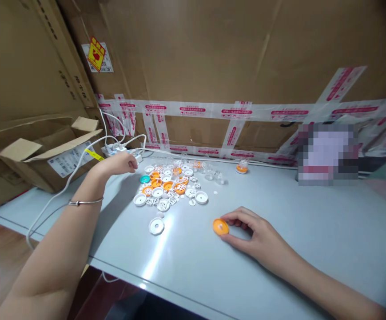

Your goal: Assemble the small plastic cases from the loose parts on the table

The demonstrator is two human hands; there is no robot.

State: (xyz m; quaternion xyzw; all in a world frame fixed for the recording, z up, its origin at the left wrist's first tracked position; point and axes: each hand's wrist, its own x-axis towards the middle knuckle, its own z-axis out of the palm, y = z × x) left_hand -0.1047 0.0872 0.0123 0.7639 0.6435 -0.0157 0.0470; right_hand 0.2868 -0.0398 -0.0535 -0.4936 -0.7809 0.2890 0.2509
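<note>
My right hand (251, 231) pinches an orange round disc (220, 227) by its right rim, thumb below and fingers above, over the front part of the table. My left hand (121, 163) has its fingers curled in just left of a heap of small plastic parts; whatever it may hold is hidden. In that heap lie white round caps (157, 192), orange caps (168, 186), a teal ring (144, 179), small white lattice pieces (163, 204) and clear domes (209, 175). A white ring (156, 226) lies apart, nearer the front edge.
A clear-topped capsule with an orange base (242, 166) stands at the back. Behind the grey table (312, 213) rises a large taped cardboard box (206, 58). An open carton (46, 151), white cables (76, 171) and a power strip (136, 156) are at left; a blurred upright object (328, 155) at right.
</note>
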